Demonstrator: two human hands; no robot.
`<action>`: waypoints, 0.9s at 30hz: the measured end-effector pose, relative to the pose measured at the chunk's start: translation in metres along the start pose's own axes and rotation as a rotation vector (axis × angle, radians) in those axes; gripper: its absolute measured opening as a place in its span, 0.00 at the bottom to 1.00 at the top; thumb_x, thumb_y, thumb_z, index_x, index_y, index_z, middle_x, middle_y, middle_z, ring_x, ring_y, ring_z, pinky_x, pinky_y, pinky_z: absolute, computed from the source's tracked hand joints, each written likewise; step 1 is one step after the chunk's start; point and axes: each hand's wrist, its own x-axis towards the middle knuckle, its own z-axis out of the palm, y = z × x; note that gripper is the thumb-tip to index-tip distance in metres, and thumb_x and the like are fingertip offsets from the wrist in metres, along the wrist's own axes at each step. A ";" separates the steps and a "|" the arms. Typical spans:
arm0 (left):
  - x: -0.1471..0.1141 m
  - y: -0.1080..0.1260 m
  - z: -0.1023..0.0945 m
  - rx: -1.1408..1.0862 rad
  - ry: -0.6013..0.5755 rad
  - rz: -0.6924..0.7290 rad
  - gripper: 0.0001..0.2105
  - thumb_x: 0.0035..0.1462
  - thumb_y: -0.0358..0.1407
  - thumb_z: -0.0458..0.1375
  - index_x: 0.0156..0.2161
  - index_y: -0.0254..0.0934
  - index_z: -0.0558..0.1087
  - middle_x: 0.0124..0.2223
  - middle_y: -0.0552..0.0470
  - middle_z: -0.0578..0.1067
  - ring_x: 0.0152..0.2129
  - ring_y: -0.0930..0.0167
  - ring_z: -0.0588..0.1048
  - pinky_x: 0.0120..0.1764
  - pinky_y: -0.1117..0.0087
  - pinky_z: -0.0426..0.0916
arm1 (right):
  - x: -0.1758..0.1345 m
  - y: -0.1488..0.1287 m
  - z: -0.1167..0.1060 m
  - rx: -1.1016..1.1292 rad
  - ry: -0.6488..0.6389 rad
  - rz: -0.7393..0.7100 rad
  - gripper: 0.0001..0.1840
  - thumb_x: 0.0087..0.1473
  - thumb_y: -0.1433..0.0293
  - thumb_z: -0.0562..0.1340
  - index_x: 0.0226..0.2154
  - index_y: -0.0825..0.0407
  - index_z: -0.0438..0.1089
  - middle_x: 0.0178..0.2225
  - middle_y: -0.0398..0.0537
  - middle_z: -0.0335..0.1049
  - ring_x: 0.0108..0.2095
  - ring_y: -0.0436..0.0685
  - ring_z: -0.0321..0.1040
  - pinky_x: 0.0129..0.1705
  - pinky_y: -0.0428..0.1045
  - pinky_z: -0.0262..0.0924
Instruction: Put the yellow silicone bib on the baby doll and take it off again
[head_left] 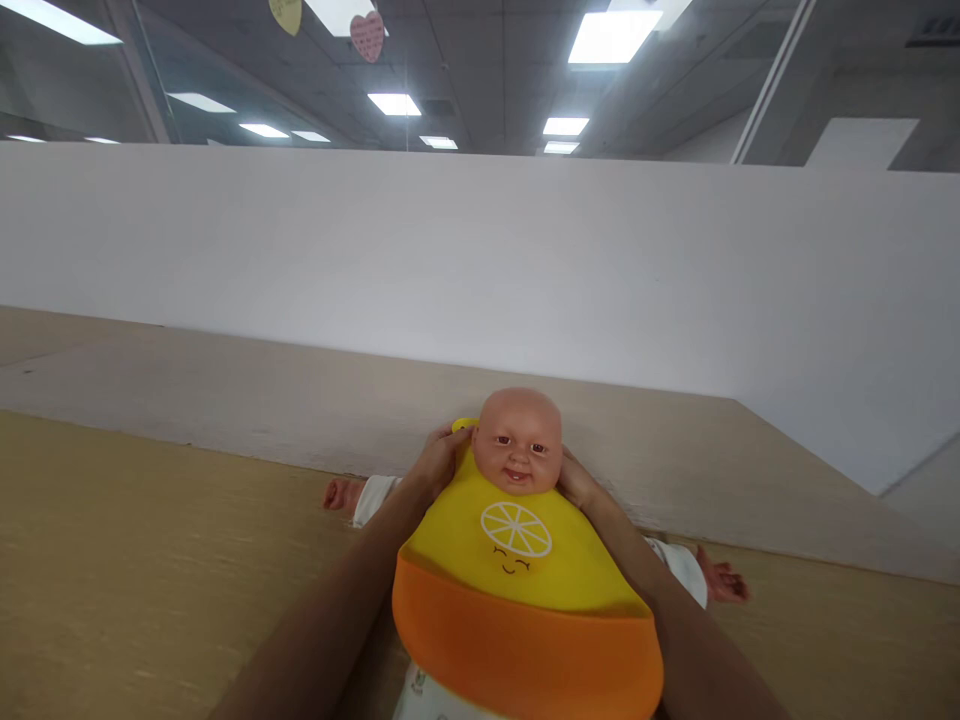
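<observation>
A baby doll [517, 425] lies face up with its arms spread out to both sides. Over its chest is a yellow bib [457, 540] with an orange pocket [525, 640] and a lemon slice print. My left hand [439, 458] is closed on the bib's neck strap, whose yellow end shows just beyond the fingers. On the other side of the doll's neck, my right hand [576, 480] is closed at the bib's upper edge, its fingers mostly hidden behind the head. The doll's white sleeves stick out past my forearms.
The doll rests on a wood-coloured surface [150, 560], with a paler strip [300, 400] behind its head. Beyond rises a white partition [450, 260] topped with glass. Heart-shaped notes [367, 37] hang on the glass. A white side wall stands at the right.
</observation>
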 end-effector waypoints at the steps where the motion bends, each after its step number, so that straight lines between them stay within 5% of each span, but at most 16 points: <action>1: 0.001 0.000 0.000 0.010 0.010 0.000 0.12 0.39 0.37 0.66 0.31 0.32 0.75 0.30 0.48 0.79 0.29 0.67 0.76 0.34 0.70 0.67 | 0.000 -0.001 0.001 0.012 -0.004 0.021 0.18 0.34 0.58 0.69 0.28 0.53 0.75 0.32 0.49 0.76 0.42 0.63 0.69 0.47 0.56 0.63; 9: 0.001 0.000 -0.001 0.065 0.047 -0.048 0.11 0.36 0.36 0.67 0.28 0.34 0.75 0.27 0.52 0.78 0.26 0.70 0.74 0.32 0.72 0.66 | -0.008 -0.015 0.011 0.024 -0.008 0.045 0.18 0.30 0.58 0.70 0.26 0.51 0.75 0.32 0.49 0.76 0.42 0.64 0.69 0.46 0.56 0.64; 18: 0.003 0.000 -0.001 0.028 0.072 -0.057 0.09 0.35 0.35 0.68 0.24 0.34 0.75 0.25 0.53 0.76 0.23 0.73 0.71 0.28 0.74 0.64 | -0.001 0.003 -0.004 0.010 0.006 0.032 0.19 0.36 0.58 0.67 0.29 0.54 0.76 0.35 0.51 0.76 0.42 0.62 0.69 0.47 0.56 0.63; 27: 0.000 0.004 0.001 0.063 0.069 -0.111 0.09 0.35 0.36 0.68 0.22 0.33 0.73 0.19 0.56 0.71 0.17 0.76 0.66 0.22 0.75 0.57 | -0.003 0.001 -0.002 -0.018 0.075 0.006 0.17 0.31 0.59 0.70 0.25 0.54 0.75 0.32 0.52 0.76 0.41 0.63 0.68 0.45 0.56 0.63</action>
